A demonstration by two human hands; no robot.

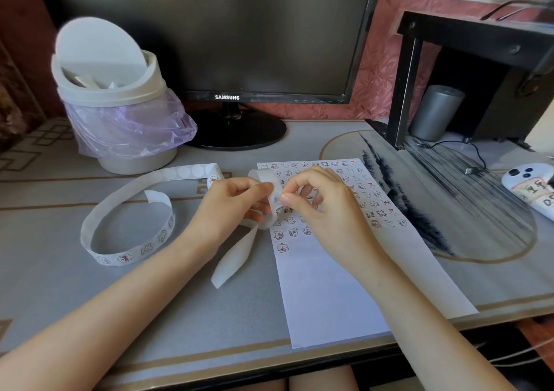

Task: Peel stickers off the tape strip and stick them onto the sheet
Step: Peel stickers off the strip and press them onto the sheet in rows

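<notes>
A long white tape strip carrying small cartoon stickers loops across the table's left half and rises to my hands. My left hand grips a bent section of the strip above the sheet's left edge. My right hand pinches a sticker at the strip's bend with thumb and forefinger. The white sheet lies under both hands, its upper half filled with several rows of stickers, its lower half blank. A loose end of the strip hangs down below my left hand.
A white swing-lid bin with a purple bag stands at the back left. A dark monitor sits behind the sheet. To the right are a black shelf, a grey cylinder, a cable and a phone.
</notes>
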